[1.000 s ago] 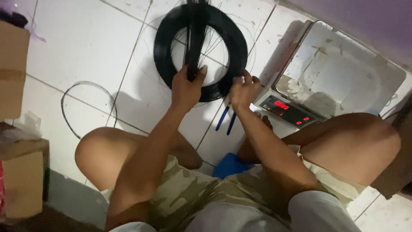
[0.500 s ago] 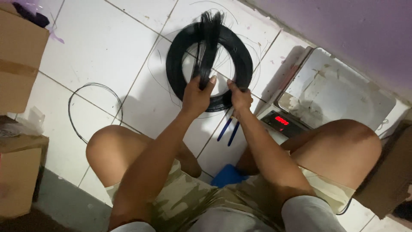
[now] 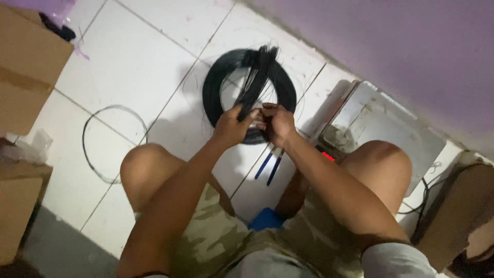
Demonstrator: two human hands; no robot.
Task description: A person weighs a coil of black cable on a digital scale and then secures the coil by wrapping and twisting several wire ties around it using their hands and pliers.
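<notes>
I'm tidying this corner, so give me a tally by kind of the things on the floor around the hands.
Black wire coils: 1, gripped by left hand and right hand
Loose wire loops: 1
Blue-handled pliers: 1
Scales: 1
Cardboard boxes: 3
Total: 7

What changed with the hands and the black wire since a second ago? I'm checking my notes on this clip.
The right hand moved in from the rim of the black coil of thin wire to meet the left hand at the straight black bundle of strands crossing it; both now pinch its lower end. The coil, the blue-handled tool and the steel weighing scale stayed on the tiles.
</notes>
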